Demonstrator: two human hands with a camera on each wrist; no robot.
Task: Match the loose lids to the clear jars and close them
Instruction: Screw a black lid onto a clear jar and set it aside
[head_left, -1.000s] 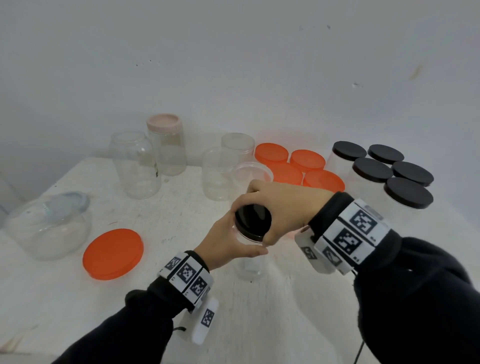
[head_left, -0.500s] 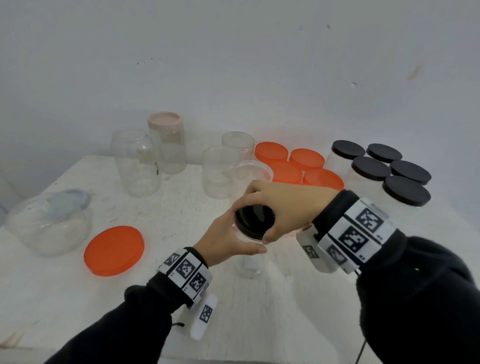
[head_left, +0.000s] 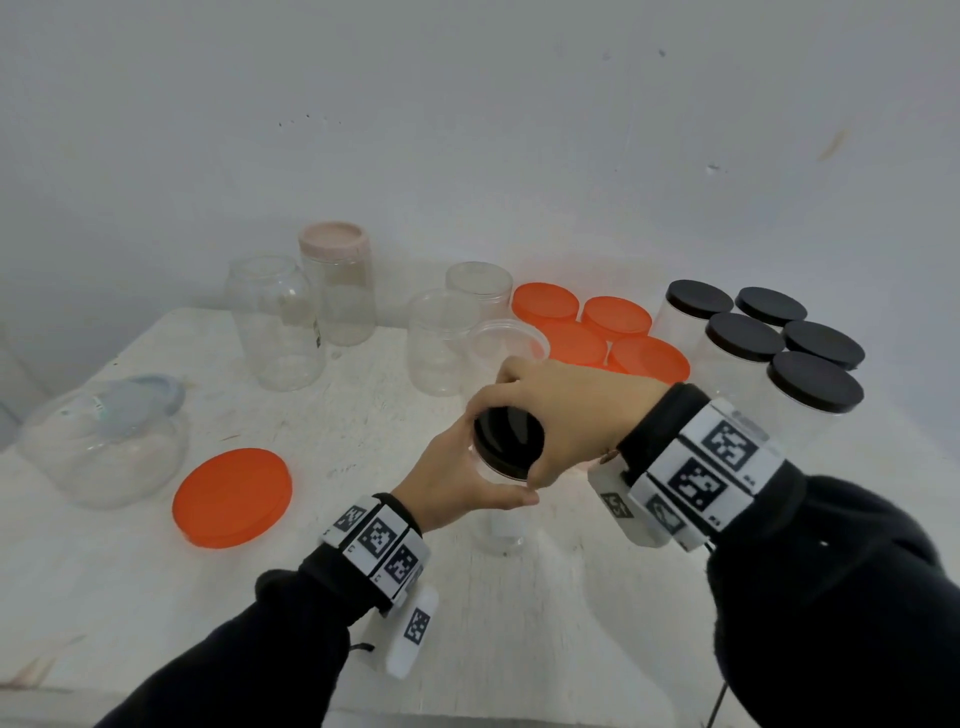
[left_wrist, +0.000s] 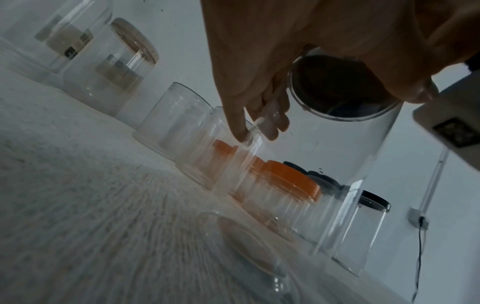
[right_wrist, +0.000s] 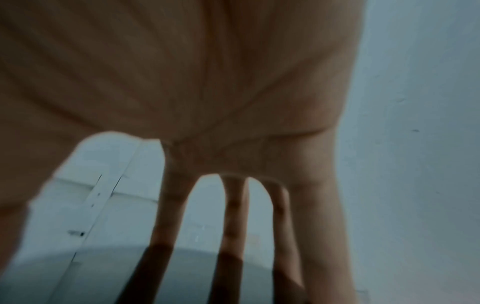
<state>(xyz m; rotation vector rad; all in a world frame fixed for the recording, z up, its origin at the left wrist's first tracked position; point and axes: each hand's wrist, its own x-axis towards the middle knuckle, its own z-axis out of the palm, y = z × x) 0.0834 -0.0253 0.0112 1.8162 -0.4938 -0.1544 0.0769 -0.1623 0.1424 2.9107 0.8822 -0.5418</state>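
A clear jar (head_left: 498, 525) stands upright near the table's middle with a black lid (head_left: 509, 435) on its mouth. My left hand (head_left: 457, 478) wraps round the jar just under the lid. My right hand (head_left: 561, 410) comes from above, with its fingers and thumb curled round the black lid's rim. In the left wrist view the clear jar (left_wrist: 337, 164) shows from the side, with the black lid (left_wrist: 335, 88) under both hands. The right wrist view shows only blurred fingers (right_wrist: 233, 205) over a pale surface. A loose orange lid (head_left: 231, 498) lies flat at the left.
Open clear jars (head_left: 441, 343) and a pink-lidded jar (head_left: 337, 283) stand at the back. Orange-lidded jars (head_left: 613, 332) and black-lidded jars (head_left: 769, 343) crowd the back right. A clear domed container (head_left: 101, 441) sits at the far left. The table's front edge (head_left: 467, 712) lies near my sleeves.
My right hand has turned slightly on the black lid. The jar stays in the same spot in my left hand.
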